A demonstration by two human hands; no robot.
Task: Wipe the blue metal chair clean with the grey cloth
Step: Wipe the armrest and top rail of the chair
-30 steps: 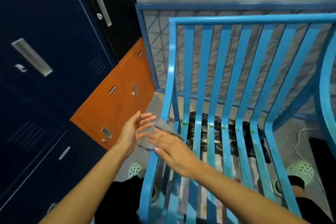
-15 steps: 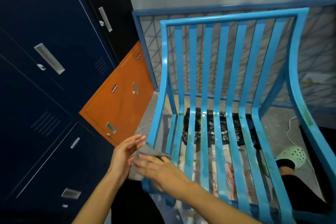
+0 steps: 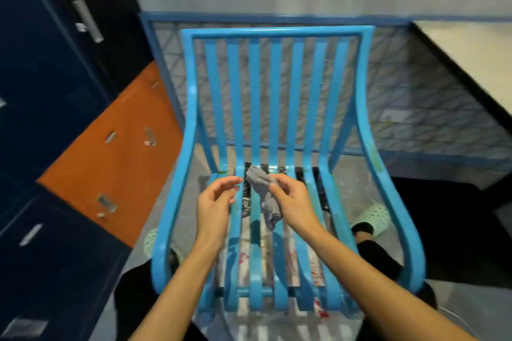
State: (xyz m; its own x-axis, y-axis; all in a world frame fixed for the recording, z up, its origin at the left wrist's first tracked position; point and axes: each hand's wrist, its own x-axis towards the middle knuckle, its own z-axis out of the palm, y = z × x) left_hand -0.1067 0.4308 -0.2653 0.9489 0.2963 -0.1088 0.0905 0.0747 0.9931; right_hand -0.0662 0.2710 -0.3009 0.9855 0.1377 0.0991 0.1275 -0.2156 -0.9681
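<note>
The right hand (image 3: 295,203) pinches the grey cloth (image 3: 260,180) between its thumb and fingers. The cloth is bunched at the top and its loose end hangs down. The left hand (image 3: 213,203) is just beside it, with soft, half-bent fingers and nothing in them. Both hands are over the middle of the seat of the blue metal chair (image 3: 277,33), close to where the seat bends up into the back. The cloth hangs right above the slats (image 3: 255,257). These run long, straight away from the person. I think the right hand only has to drop a little and rub along them.
</note>
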